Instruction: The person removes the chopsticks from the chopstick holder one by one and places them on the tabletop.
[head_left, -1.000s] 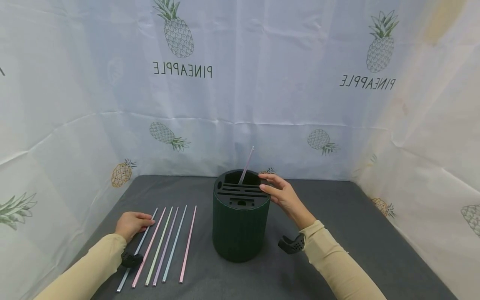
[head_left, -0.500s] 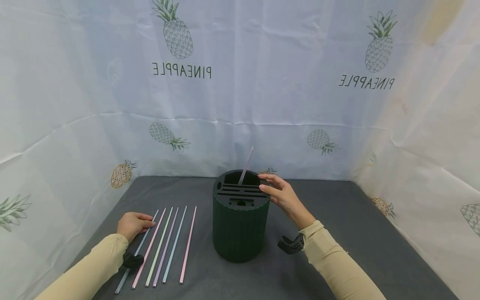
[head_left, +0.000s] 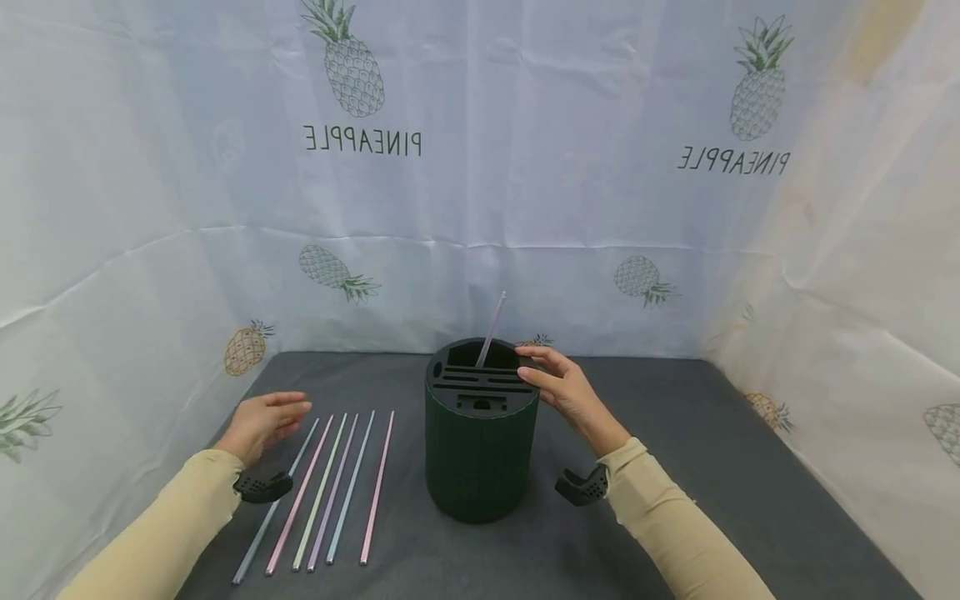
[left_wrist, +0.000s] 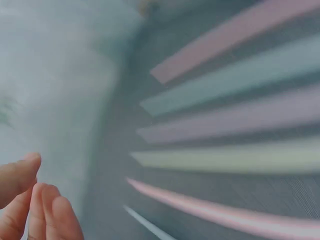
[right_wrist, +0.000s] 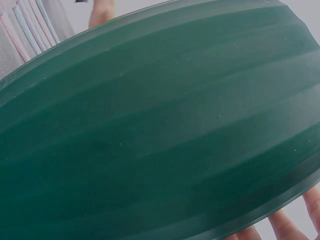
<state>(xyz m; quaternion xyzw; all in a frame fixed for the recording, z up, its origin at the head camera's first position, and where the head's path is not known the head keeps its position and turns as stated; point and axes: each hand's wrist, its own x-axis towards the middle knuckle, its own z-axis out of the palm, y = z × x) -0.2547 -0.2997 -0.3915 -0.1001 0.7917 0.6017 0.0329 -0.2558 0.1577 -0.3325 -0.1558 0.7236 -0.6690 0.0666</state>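
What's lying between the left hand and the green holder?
Six thin sticks lie between the left hand and the green holder: counting toward the holder, blue, pink, pale green, purple, blue, then pink. The head view shows them all.

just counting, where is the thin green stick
The thin pale green stick lies on the left in the head view, between a pink stick and a purple stick.

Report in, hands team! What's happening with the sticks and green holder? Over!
Left hand empty, near six sticks lying side by side. Right hand resting on green holder. One stick leaning inside it. Nothing seen blocking its big opening.
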